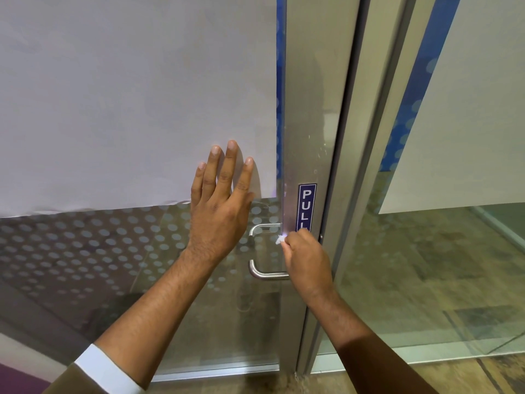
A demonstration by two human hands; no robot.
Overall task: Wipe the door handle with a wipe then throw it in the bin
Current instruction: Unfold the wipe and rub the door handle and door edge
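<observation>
A steel D-shaped door handle (257, 273) is fixed to the glass door beside its metal stile. My right hand (305, 258) is closed around a small white wipe (280, 239) and holds it at the handle's upper end, near where it meets the stile. My left hand (224, 203) lies flat with fingers spread on the door's glass, just left of and above the handle, over the lower edge of a white paper sheet (136, 103). No bin is in view.
A blue PULL sign (306, 206) sits on the metal stile (309, 109) above my right hand. The lower glass (99, 245) carries a dotted frosted pattern. To the right stands a fixed glass panel (426, 265) with patterned floor behind it.
</observation>
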